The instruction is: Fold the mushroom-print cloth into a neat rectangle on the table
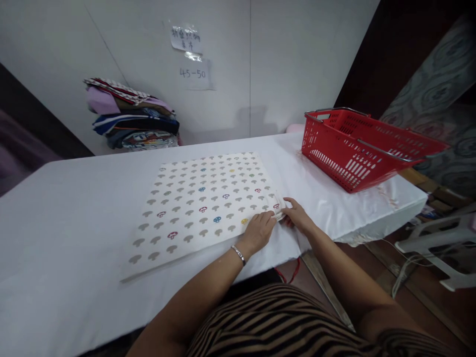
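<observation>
a white-covered desk (74,223) carries everything. a folded cloth (203,201) printed with mushrooms lies flat at its middle, near the front edge. the red basket (330,156) sits beyond it to the right; a stack of folded fabrics (136,119) rises at the back left. the right hand (296,215) pinches the cloth's near right corner; the left hand (259,230) rests just beside it, fingers bent on the edge, its grip unclear. a silvery bracelet (238,255) circles the left wrist.

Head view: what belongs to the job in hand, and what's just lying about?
In the job: mushroom-print cloth; left hand and right hand, at its near right corner; white table covering beneath.

Apparently just lying about: red basket; fabric stack.
</observation>
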